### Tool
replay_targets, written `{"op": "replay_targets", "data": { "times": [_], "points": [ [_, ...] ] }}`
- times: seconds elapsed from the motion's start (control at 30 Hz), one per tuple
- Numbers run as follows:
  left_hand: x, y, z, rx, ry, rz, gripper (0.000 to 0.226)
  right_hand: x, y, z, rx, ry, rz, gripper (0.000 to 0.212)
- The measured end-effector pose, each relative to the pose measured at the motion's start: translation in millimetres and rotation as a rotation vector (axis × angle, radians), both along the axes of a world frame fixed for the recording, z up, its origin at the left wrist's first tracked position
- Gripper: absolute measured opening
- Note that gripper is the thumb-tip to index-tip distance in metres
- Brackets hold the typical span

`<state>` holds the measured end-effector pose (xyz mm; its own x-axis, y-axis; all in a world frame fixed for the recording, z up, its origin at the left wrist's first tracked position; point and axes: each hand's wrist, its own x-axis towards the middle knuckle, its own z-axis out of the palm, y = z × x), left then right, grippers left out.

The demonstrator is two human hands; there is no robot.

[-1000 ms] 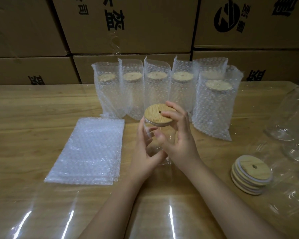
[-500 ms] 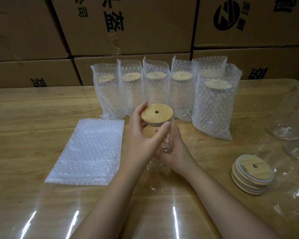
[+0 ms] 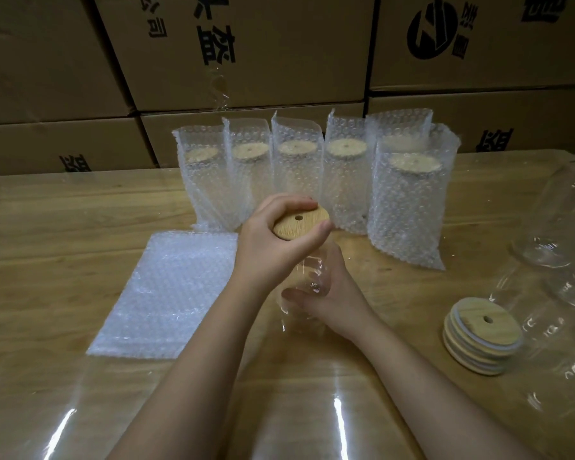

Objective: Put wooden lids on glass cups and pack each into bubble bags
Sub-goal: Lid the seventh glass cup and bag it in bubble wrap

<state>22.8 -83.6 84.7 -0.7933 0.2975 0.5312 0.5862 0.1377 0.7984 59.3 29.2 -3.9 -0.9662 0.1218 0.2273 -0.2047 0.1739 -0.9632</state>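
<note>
While the left hand (image 3: 269, 251) grips one lid (image 3: 300, 224), six bagged cups (image 3: 296, 175) stand behind.

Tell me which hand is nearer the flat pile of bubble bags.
Left. The left hand grips the wooden lid just right of the bubble bags; the right hand holds the glass cup farther right.

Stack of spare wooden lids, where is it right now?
In the head view the stack of lids sits on the table at the right, beside the bare glass cups.
</note>
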Motion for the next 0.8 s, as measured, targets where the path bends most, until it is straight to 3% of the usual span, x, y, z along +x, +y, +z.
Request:
{"op": "replay_targets", "data": {
  "times": [0.17,0.23,0.33,0.4,0.57,0.67,0.73,0.8],
  "points": [
    [-2.3,-11.2,18.7,-0.242,0.004,-0.105,0.032,0.5,0.4,1.3,-0.001,-0.007,0.005,0.089],
    [-3.5,-12.6,30.3,-0.489,0.077,-0.108,0.045,0.8,0.0,2.1,0.006,-0.014,0.004,0.088],
    [2.3,-3.5,40.9,-1.001,0.333,0.068,0.061,0.6,-0.5,2.7,0.020,0.021,0.001,0.090],
    [11.0,4.1,40.1,-1.114,0.440,0.166,0.059,0.1,-0.1,1.5,0.032,0.046,0.009,0.091],
    [24.3,6.8,24.6,-1.005,0.577,0.228,0.049,-1.0,1.7,-1.0,0.117,0.083,-0.021,0.082],
    [29.9,6.6,11.5,-0.847,0.800,0.279,0.032,-1.9,0.4,4.7,0.190,0.099,-0.049,0.088],
    [31.0,1.5,6.5,-0.605,0.835,0.092,0.027,-5.4,-0.1,4.8,0.178,0.127,-0.037,0.074],
    [28.8,-10.9,16.2,-0.192,0.579,-0.138,0.025,-1.3,-1.1,5.9,0.109,0.078,0.009,0.080]
  ]
}}
